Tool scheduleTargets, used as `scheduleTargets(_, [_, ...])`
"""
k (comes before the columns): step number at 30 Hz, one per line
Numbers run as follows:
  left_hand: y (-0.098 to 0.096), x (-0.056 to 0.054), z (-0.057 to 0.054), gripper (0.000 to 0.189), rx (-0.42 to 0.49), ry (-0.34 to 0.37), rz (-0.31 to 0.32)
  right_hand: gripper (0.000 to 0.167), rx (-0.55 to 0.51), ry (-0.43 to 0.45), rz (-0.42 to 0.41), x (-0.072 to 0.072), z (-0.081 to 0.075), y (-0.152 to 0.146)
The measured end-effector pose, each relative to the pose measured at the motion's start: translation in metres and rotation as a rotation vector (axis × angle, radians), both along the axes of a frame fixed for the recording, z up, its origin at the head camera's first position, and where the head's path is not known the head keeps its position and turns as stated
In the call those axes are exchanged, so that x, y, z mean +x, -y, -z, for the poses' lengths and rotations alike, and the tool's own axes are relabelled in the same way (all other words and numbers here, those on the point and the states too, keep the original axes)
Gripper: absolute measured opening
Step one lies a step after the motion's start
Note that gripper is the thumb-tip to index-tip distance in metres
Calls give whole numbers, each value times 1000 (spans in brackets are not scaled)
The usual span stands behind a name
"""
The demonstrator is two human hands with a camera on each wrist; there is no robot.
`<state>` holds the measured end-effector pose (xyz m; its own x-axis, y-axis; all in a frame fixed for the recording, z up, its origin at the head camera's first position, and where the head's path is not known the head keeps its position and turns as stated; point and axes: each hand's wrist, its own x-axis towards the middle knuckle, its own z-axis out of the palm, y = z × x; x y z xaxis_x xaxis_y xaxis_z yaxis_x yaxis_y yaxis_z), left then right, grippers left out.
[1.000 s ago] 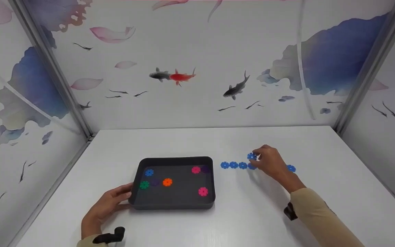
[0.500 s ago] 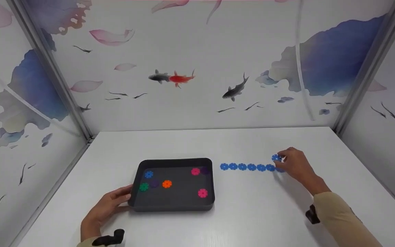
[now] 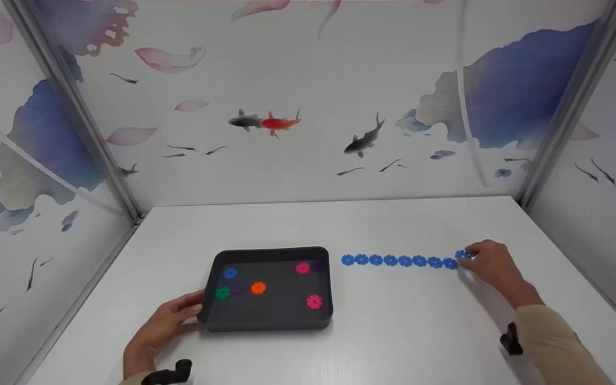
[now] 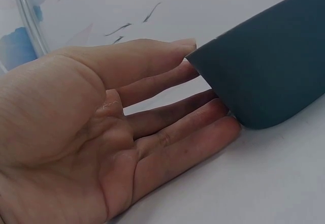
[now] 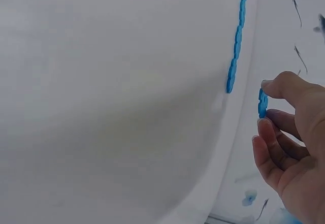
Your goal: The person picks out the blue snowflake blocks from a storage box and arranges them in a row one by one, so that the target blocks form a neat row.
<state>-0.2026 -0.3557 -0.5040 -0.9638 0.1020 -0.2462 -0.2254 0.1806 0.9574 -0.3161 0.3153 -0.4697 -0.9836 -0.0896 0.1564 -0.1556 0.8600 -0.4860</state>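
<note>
My right hand (image 3: 494, 267) pinches a blue flower-shaped plastic disc (image 3: 461, 254) between thumb and fingertips at the right end of a row of matching blue discs (image 3: 391, 260). The right wrist view shows the pinched disc (image 5: 262, 103) held on edge, apart from the end of the row (image 5: 231, 76). At the near left corner of a dark tray (image 3: 268, 325), my left hand (image 3: 159, 326) rests with fingers nearly straight. In the left wrist view its thumb is right at the rim of the tray (image 4: 269, 66) and the fingertips are against the side wall.
Inside the tray lie loose discs: blue (image 3: 230, 273), green (image 3: 222, 292), orange (image 3: 258, 288), two pink ones (image 3: 314, 302) and dark purple ones (image 3: 238, 288). The white table (image 3: 393, 342) is enclosed by printed wall panels (image 3: 308, 160).
My right hand has moved rightward along the blue row with a blue disc in its fingers, uncovering the row's right part. The left hand has stayed at the tray corner.
</note>
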Motion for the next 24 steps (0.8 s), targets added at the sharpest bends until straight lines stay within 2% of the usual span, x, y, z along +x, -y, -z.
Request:
scheduleTargets(5, [-1,0,0,72,-13,11,-23,44,9,112,20,-1,3,-11])
scheduleTargets(9, [-2,-1,0,72,-23,17,-35,46,23,158,22,-2,6,-14])
scheduleTargets(19, [-2,0,0,71,-43,9,-32,45,23,171,11,-4,11,-15])
scheduleTargets(24, [1,0,1,70,-20,-11,-7,45,-9,155,6,-4,9,-15])
